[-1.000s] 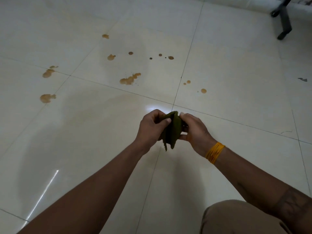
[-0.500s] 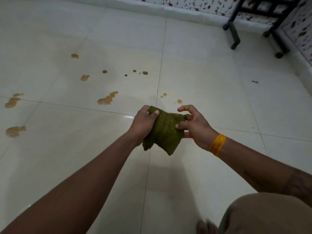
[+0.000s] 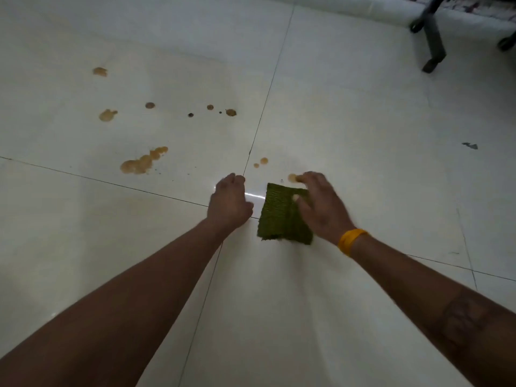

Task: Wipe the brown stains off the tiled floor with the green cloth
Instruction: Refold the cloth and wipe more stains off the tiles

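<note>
The green cloth (image 3: pixel 279 216) lies spread flat on the tiled floor (image 3: pixel 363 113), just right of the crossing of two grout lines. The right hand (image 3: pixel 321 208) covers the cloth's right side, fingers extended and spread, thumb laid across the fabric; its motion blur hides whether the palm presses down. A yellow wristband (image 3: pixel 350 241) circles that wrist. The left hand (image 3: pixel 230 202) is just left of the cloth, apart from it, fingers loosely curled and holding nothing.

A small brown spot (image 3: pixel 292 177) sits at the right hand's fingertips, just beyond the cloth's far edge, with two smaller drops (image 3: pixel 262 162) a little farther out. The largest brown stain (image 3: pixel 142 162) lies on the tile to the left, with scattered brown spots (image 3: pixel 230 112) beyond it. A dark furniture leg (image 3: pixel 432 40) stands at the floor's far right corner.
</note>
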